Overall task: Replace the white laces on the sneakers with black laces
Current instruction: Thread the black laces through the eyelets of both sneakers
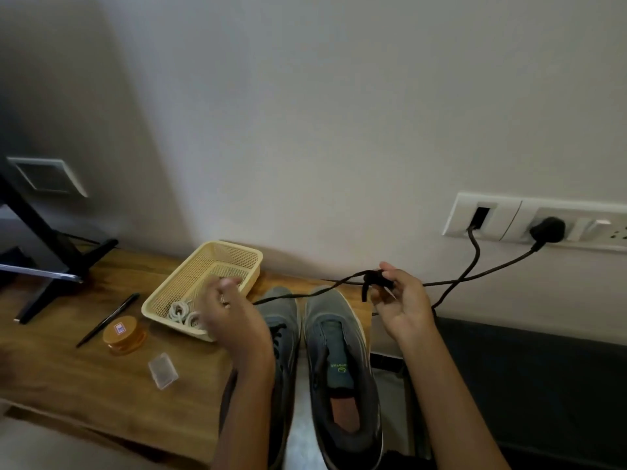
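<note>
Sneakers [327, 310]: grey mesh pair, side by side just right of basket [234, 248], toes to the wall; the one nearer basket laced in black, the other unlaced, tongue bare, collar dark and padded.
Black lace [373, 278]: thin cord, bunched in a wad right of basket, above the toes; one strand running toward basket.
Right hand [402, 300]: raised right of basket, thumb and fingertips pinching the wad.
Left hand [230, 313]: blurred, over basket's near right corner, well apart from the other hand; grip impossible to tell, contact with the strand unclear.
Basket: cream plastic, rectangular, fine lattice walls, rounded rim.
White laces [185, 315]: looped coils inside basket, at its near end.
Pen [108, 318]: slim, black, left of basket.
Tub [124, 334]: round, orange, left of basket's near corner.
Case [163, 371]: small, clear, squarish, in front of basket.
Table [84, 385]: grained wood, under basket.
Socket [502, 218]: glossy white plate on the wall, far right of basket.
</note>
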Demonstrator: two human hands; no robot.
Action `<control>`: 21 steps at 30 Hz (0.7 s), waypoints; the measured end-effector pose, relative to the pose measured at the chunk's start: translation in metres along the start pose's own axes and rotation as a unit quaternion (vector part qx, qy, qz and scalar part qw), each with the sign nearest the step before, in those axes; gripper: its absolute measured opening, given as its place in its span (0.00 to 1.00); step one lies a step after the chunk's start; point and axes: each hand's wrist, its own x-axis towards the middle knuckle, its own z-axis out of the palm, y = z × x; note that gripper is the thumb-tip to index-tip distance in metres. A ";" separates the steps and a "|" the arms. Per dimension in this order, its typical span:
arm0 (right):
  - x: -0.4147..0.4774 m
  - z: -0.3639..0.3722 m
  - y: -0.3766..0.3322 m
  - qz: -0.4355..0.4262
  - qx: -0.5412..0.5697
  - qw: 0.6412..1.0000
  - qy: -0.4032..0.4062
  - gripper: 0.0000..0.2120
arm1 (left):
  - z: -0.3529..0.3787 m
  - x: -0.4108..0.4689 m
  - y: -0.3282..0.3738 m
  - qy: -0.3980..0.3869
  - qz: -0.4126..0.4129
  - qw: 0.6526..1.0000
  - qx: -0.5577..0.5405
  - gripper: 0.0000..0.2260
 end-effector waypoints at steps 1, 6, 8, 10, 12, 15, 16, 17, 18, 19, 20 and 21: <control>-0.003 0.004 0.002 -0.001 -0.011 1.000 -0.024 0.10 | 0.005 -0.005 -0.001 -0.066 -0.033 0.997 0.005 0.11; -0.011 0.015 0.017 -0.047 -0.138 0.986 -0.086 0.15 | 0.024 -0.038 -0.006 -0.316 -0.071 0.946 0.038 0.11; -0.013 0.018 0.020 -0.053 -0.179 0.977 -0.100 0.15 | 0.028 -0.045 -0.006 -0.337 -0.003 0.939 0.064 0.11; -0.016 0.019 0.022 -0.059 -0.222 0.967 -0.113 0.15 | 0.029 -0.048 -0.004 -0.330 0.032 0.940 0.078 0.09; -0.017 0.019 0.024 -0.067 -0.252 0.958 -0.120 0.15 | 0.029 -0.047 -0.006 -0.315 0.043 0.944 0.086 0.08; -0.017 0.019 0.025 -0.083 -0.274 0.949 -0.131 0.15 | 0.030 -0.039 -0.015 -0.318 0.103 0.930 0.150 0.11; -0.017 0.019 0.025 -0.089 -0.284 0.945 -0.138 0.15 | 0.030 -0.037 -0.018 -0.328 0.121 0.923 0.160 0.12; -0.017 0.019 0.025 -0.094 -0.293 0.940 -0.145 0.15 | 0.030 -0.035 -0.020 -0.338 0.123 0.919 0.164 0.13; -0.017 0.019 0.025 -0.099 -0.299 0.937 -0.151 0.14 | 0.030 -0.035 -0.019 -0.344 0.115 0.916 0.169 0.12; -0.017 0.019 0.025 -0.106 -0.304 0.934 -0.155 0.14 | 0.029 -0.035 -0.018 -0.338 0.105 0.920 0.169 0.11; -0.017 0.019 0.026 -0.115 -0.310 0.931 -0.152 0.13 | 0.028 -0.035 -0.017 -0.321 0.094 0.928 0.166 0.10; -0.016 0.020 0.027 -0.126 -0.319 0.929 -0.141 0.12 | 0.026 -0.035 -0.017 -0.297 0.087 0.936 0.166 0.08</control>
